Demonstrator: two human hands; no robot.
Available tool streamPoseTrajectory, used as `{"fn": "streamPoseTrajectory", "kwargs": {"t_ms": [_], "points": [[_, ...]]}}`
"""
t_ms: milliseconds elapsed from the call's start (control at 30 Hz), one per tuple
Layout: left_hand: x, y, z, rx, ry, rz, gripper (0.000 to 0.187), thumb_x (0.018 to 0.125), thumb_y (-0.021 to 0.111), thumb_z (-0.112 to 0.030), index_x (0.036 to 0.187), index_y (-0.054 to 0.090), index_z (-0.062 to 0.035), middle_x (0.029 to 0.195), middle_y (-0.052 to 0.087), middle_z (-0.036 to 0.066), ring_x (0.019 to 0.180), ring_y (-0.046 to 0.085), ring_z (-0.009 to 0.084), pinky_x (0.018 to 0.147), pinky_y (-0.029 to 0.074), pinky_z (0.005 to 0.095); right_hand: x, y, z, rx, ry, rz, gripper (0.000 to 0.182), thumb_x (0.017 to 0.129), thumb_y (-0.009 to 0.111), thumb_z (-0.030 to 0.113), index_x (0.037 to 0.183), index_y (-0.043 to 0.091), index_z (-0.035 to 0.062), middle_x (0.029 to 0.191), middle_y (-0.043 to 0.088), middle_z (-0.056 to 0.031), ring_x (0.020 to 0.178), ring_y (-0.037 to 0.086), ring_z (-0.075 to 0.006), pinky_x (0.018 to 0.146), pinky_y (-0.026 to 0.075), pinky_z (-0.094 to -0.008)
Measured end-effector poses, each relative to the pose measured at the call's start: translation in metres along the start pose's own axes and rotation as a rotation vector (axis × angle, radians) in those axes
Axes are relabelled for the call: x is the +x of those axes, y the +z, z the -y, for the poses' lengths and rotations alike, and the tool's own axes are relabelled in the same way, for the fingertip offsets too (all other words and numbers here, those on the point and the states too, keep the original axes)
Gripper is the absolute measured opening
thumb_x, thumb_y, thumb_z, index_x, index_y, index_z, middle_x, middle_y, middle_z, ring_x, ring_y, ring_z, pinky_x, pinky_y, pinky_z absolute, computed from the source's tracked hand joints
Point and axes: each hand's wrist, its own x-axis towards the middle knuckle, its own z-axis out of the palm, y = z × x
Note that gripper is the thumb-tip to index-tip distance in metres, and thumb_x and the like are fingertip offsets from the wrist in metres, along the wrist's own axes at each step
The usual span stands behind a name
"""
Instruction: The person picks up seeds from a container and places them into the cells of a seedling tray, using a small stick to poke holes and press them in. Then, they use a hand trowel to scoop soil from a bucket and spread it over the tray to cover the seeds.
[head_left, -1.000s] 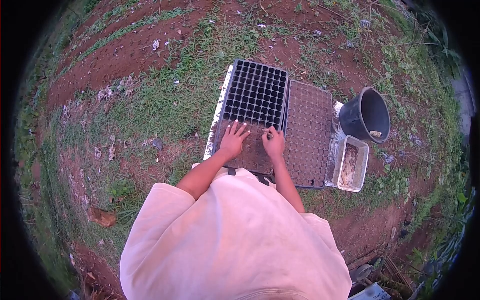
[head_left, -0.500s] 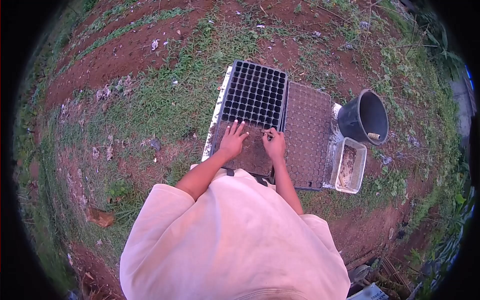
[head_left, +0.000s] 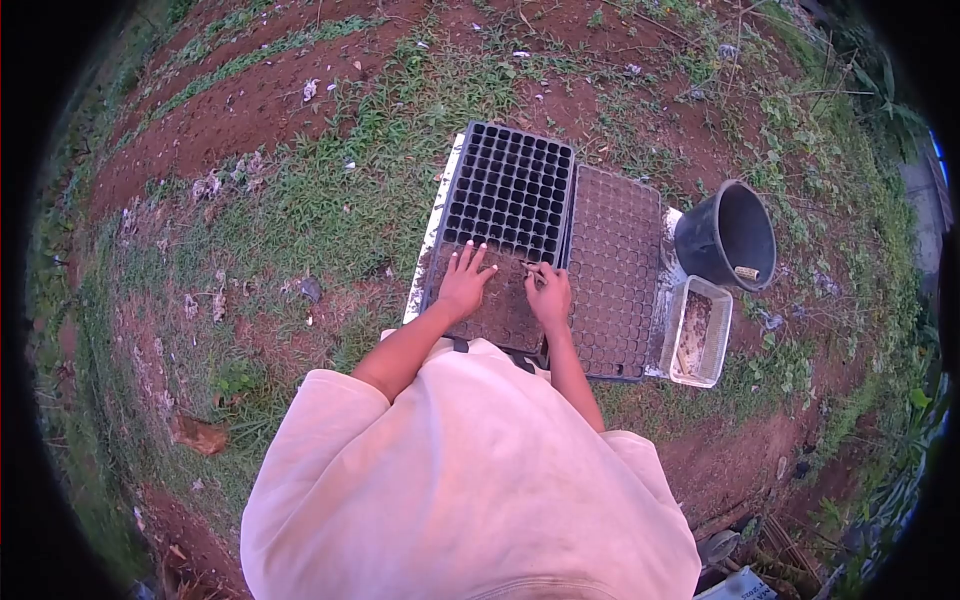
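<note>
A black seedling tray (head_left: 510, 185) lies in front of me, with bare cells in its far part and dark soil (head_left: 497, 312) over its near part. My left hand (head_left: 464, 285) rests flat on the soil, fingers spread, its tips at the border with the bare cells. Beside it on the right, my right hand (head_left: 549, 297) is closed in a pinch low over the soil near the tray's right edge. Something thin seems to be at its fingertips, too small to name. A second seedling tray (head_left: 615, 270), its cells filled with soil, lies alongside on the right.
A black bucket (head_left: 700, 245) lies tilted at the right, a small pale label-like patch inside its rim. Nearer stands a whitish plastic basket (head_left: 716, 350) with soil bits and a light stick-like piece in it. A white board (head_left: 437, 230) shows under the trays. Grass and red soil surround everything.
My right hand has shifted very slightly, its fingers still pinched at nearly the same spot. The left hand stays in place.
</note>
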Motion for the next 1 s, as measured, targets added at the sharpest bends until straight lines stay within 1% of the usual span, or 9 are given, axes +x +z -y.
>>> {"fn": "streamPoseTrajectory", "kwargs": {"t_ms": [67,333,600,667,733,867,933,967,1000], "points": [[-0.0009,-0.0014,-0.0005,-0.001,-0.009,0.015,0.054,0.086,0.054,-0.012,0.138,0.049,-0.0259,0.158,0.015,0.011,0.146,0.007,0.0351,0.116,0.015,0.053,0.0015,-0.0021,0.0018,0.006,-0.031,-0.02,0.016,0.082,0.066,0.021,0.097,0.064,0.0151,0.086,0.059,-0.0161,0.085,0.058,-0.0352,0.075,0.049,-0.0437],[-0.0033,-0.0051,-0.0013,0.031,-0.013,0.027,0.054,0.087,0.054,-0.014,0.139,0.047,-0.0276,0.158,0.015,0.011,0.146,0.007,0.0357,0.116,0.014,0.0535,0.0026,-0.0003,0.0007,-0.018,0.017,-0.001,0.015,0.081,0.066,0.021,0.095,0.065,0.0147,0.087,0.062,-0.014,0.088,0.059,-0.0335,0.077,0.049,-0.0438],[-0.0033,-0.0022,-0.0018,0.044,-0.021,0.038,0.057,0.087,0.055,-0.014,0.141,0.045,-0.0285,0.158,0.013,0.011,0.146,0.006,0.036,0.116,0.015,0.0543,0.0014,-0.005,0.0043,-0.033,-0.008,0.027,0.016,0.082,0.066,0.022,0.097,0.065,0.0156,0.087,0.061,-0.0162,0.087,0.059,-0.035,0.077,0.05,-0.0441],[-0.0044,0.0003,-0.0015,0.07,-0.013,0.009,0.058,0.085,0.056,-0.015,0.141,0.044,-0.0279,0.157,0.016,0.013,0.145,0.009,0.0376,0.115,0.018,0.0545,-0.0002,-0.0038,0.0035,-0.032,-0.01,0.022,0.017,0.082,0.066,0.022,0.098,0.065,0.0159,0.086,0.06,-0.0167,0.087,0.059,-0.0354,0.076,0.05,-0.0442],[-0.0057,-0.0014,-0.0029,0.067,-0.019,0.024,0.059,0.085,0.056,-0.015,0.142,0.043,-0.0283,0.157,0.016,0.013,0.145,0.008,0.0377,0.115,0.018,0.0549,-0.0006,-0.0034,0.0029,-0.052,0.007,0.053,0.017,0.083,0.066,0.022,0.099,0.066,0.0167,0.087,0.059,-0.0165,0.087,0.059,-0.0356,0.076,0.05,-0.0442],[-0.0063,-0.0009,-0.0037,0.048,-0.04,0.037,0.06,0.086,0.055,-0.015,0.142,0.042,-0.0288,0.158,0.015,0.012,0.145,0.008,0.0382,0.115,0.018,0.056,-0.0025,-0.003,0.0045,-0.029,-0.008,0.007,0.017,0.083,0.066,0.022,0.099,0.066,0.017,0.088,0.058,-0.0163,0.087,0.059,-0.0356,0.076,0.05,-0.0442],[-0.0064,-0.0015,-0.0045,0.048,-0.044,0.055,0.06,0.087,0.055,-0.015,0.143,0.04,-0.0294,0.158,0.013,0.012,0.146,0.005,0.0379,0.115,0.017,0.0563,-0.0021,-0.0027,0.0029,-0.043,0.004,0.075,0.017,0.082,0.067,0.022,0.098,0.065,0.0162,0.087,0.058,-0.0158,0.087,0.059,-0.0348,0.076,0.05,-0.0444],[-0.0058,-0.0024,-0.0049,0.048,-0.051,0.072,0.06,0.088,0.054,-0.016,0.144,0.039,-0.0299,0.159,0.012,0.012,0.146,0.003,0.0375,0.115,0.015,0.0567,-0.0019,-0.0022,0.0026,-0.043,0.005,0.071,0.017,0.082,0.067,0.022,0.098,0.065,0.0162,0.087,0.058,-0.0158,0.087,0.059,-0.0348,0.076,0.05,-0.0444],[-0.0052,-0.0018,-0.0052,0.049,-0.048,0.071,0.06,0.088,0.054,-0.016,0.144,0.039,-0.0299,0.159,0.012,0.012,0.146,0.003,0.0375,0.115,0.015,0.0567,-0.0025,-0.0015,0.0029,-0.034,-0.029,0.003,0.017,0.081,0.068,0.021,0.097,0.065,0.0157,0.086,0.058,-0.0157,0.087,0.059,-0.0345,0.076,0.05,-0.0442]]}}
